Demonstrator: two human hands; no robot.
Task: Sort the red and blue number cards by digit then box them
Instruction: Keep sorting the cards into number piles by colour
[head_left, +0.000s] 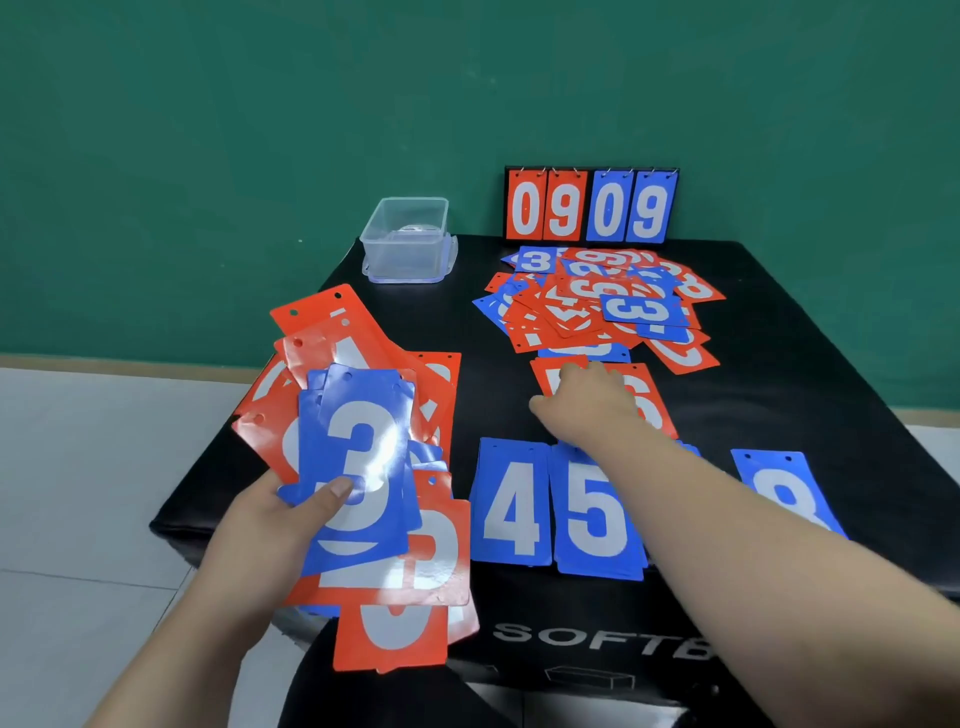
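Note:
My left hand (270, 525) grips a fanned bundle of red and blue number cards (363, 467), a blue 3 on top with my thumb pressed on it. My right hand (587, 405) reaches over the black box top and rests palm down on two red cards (644, 400) lying side by side; its fingertips are hidden. In front of it lie a blue 4 (511, 504), a blue 5 (595, 514) and a blue 8 (784, 493), face up. A loose heap of mixed red and blue cards (602, 306) sits farther back. A clear plastic box (408, 241) stands open at the back left.
A flip scoreboard (592, 205) reading 09 in red and 09 in blue stands at the back edge against the green wall. The black padded box (779, 364) serves as the work surface; light floor tiles lie to its left.

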